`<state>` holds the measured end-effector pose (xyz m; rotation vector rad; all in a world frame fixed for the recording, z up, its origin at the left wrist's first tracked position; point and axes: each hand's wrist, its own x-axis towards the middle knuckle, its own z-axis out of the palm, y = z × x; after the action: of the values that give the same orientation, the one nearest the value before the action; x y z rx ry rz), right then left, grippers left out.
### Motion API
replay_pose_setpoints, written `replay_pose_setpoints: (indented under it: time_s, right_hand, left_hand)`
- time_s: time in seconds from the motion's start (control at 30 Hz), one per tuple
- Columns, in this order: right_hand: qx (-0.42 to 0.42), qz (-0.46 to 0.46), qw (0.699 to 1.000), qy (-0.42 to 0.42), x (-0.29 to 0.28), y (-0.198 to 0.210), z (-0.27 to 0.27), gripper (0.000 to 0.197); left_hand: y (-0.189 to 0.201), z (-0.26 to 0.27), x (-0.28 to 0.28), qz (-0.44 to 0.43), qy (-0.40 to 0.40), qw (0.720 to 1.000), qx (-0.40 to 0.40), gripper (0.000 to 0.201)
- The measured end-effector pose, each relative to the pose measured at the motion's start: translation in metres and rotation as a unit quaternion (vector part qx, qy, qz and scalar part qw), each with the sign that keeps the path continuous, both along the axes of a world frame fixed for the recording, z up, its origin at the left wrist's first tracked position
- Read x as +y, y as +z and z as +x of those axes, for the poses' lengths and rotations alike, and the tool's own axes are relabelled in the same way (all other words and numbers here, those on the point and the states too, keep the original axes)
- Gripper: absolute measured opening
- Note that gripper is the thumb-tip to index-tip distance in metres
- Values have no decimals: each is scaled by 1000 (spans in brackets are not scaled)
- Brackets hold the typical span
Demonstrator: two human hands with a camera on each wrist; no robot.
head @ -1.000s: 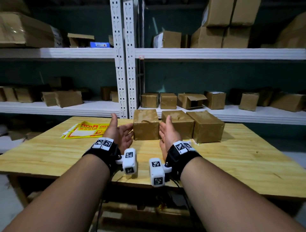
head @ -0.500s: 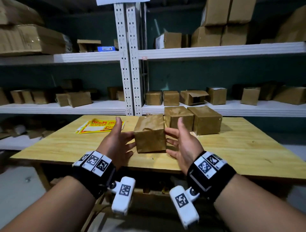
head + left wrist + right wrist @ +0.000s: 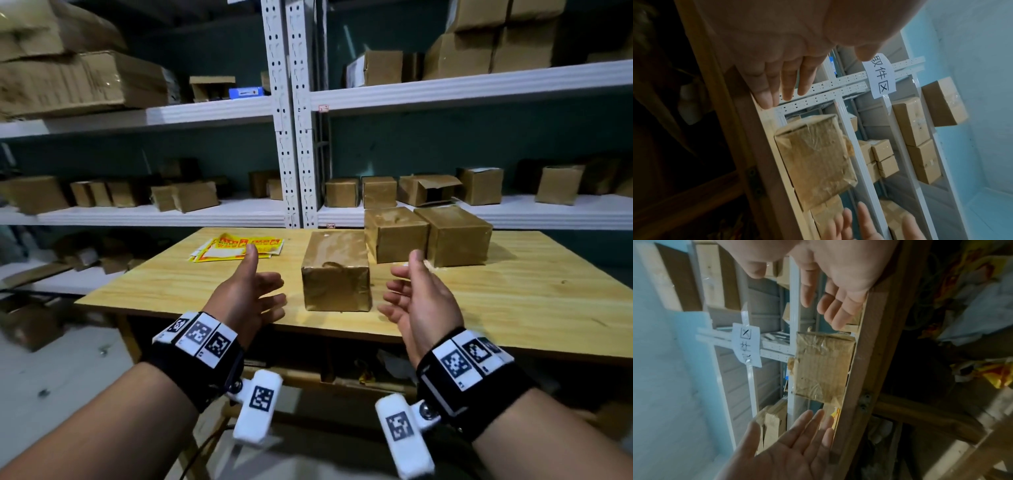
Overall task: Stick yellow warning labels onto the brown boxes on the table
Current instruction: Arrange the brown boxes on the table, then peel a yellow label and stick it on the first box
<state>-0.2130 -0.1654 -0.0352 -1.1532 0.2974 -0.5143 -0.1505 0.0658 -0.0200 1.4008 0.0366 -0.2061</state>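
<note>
A brown taped box [image 3: 334, 274] stands alone near the front edge of the wooden table [image 3: 513, 308]. My left hand [image 3: 253, 294] hovers just left of it and my right hand [image 3: 411, 298] just right of it, palms facing each other, fingers straight, touching nothing. The same box [image 3: 816, 155] shows in the left wrist view and as box [image 3: 822, 365] in the right wrist view, with a gap to each hand. Two more brown boxes [image 3: 394, 234] [image 3: 452, 236] sit side by side at the back of the table. A stack of yellow warning labels [image 3: 236, 248] lies at the back left.
White metal shelving [image 3: 291, 113] packed with cardboard boxes stands right behind the table. A paper sign [image 3: 880, 78] hangs on the upright. Under the table are clutter and wooden braces [image 3: 920, 415]. Bare floor [image 3: 51, 377] lies to the left.
Both hands pulled the near box toward the front edge, then let go and drew back from its sides. The camera view moved back and up.
</note>
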Motion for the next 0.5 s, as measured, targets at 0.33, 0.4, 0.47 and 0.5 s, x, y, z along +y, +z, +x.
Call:
replay_pose_setpoints:
  time_s: [0.33,0.4,0.47,0.5]
  right_hand:
    - [-34,-34,999,-26,-25,-7,34,49]
    - [-37,3,999,-22,-26,-7,38,50]
    - [-38,7,999,-20,-27,-8,42,52]
    - [-41,4,999,-20,-28,-9,44,53]
  left_hand:
    - [37,59,37,21,110,994,14,41]
    - [45,83,38,49,123,991,23,31]
    - [55,106,32,107,116,987,32,27]
    - [58,119,27,140,102,984,38,26]
